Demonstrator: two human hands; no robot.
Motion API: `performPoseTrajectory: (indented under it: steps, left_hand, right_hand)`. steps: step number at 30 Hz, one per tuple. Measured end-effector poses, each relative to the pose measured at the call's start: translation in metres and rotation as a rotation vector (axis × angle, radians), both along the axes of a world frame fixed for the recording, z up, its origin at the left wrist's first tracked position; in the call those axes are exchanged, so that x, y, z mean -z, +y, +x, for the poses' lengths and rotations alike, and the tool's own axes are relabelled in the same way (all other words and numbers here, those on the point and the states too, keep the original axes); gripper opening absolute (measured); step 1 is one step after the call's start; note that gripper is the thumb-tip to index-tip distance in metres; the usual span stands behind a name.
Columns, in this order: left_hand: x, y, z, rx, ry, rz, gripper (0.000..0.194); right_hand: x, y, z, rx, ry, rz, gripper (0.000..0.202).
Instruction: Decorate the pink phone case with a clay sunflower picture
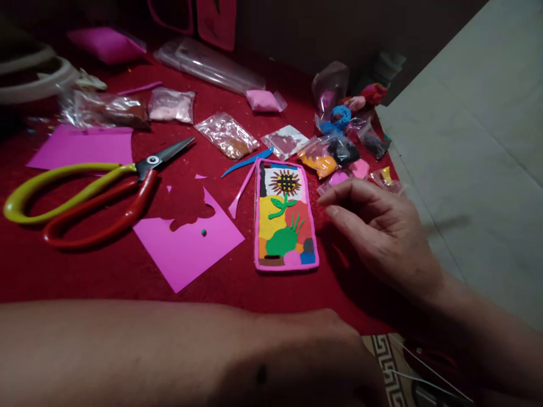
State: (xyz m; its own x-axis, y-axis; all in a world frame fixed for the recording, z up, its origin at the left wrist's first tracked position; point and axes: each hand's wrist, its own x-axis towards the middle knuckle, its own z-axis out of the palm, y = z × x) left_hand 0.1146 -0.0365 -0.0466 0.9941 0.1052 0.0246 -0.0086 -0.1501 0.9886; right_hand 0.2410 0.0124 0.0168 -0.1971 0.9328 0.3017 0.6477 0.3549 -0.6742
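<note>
A phone-shaped case [275, 217] lies on the red cloth, covered in coloured modelling clay. It carries a sunflower, green leaves, colour patches and a pink border. My right hand [382, 232] hovers just right of it, thumb and index fingertips close in a pinch; whatever is between them, if anything, is too small to make out. My left forearm stretches across the bottom of the view, and the back of my left hand [335, 345] is in shadow with its fingers hidden. A blue modelling tool [246, 163] and a pink modelling tool [242, 189] lie beside the case's upper left.
Scissors [148, 164] with yellow and red handles lie open at the left. Cut pink paper [190, 249] bears a small green clay bit [203, 232]. Several clay bags, including an orange one [320, 161], lie behind. A tiled floor [475, 141] borders the cloth.
</note>
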Motion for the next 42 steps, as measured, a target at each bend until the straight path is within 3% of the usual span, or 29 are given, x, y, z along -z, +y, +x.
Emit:
performPoseTrajectory:
  steps: [3,9,28,34,38,40,42]
  left_hand:
    - [0.001,0.006,-0.001,0.107,0.027,0.054,0.009]
    - [0.005,0.006,-0.006,0.089,0.013,0.087,0.018]
    - [0.015,0.011,-0.009,0.169,-0.1,0.093,0.019]
    - [0.012,0.011,-0.006,0.161,0.01,0.09,0.013]
    - [0.002,0.014,-0.011,0.189,0.01,0.046,0.012]
    - [-0.013,0.018,-0.017,0.216,0.02,0.003,0.015]
    - [-0.035,0.023,-0.025,0.091,0.097,-0.085,0.02]
  right_hand:
    - [0.003,0.0,0.004,-0.054,-0.11,0.092,0.019]
    - [0.018,0.003,0.008,-0.114,-0.146,0.163,0.023]
    - [0.033,0.006,0.01,-0.031,0.075,-0.024,0.02]
    - [0.035,0.007,0.012,-0.017,0.124,-0.053,0.018]
    - [0.033,0.006,0.015,-0.007,0.175,-0.1,0.022]
    - [0.03,0.006,0.016,0.006,0.219,-0.155,0.023]
    - [0.026,0.006,0.016,0.031,0.281,-0.249,0.022]
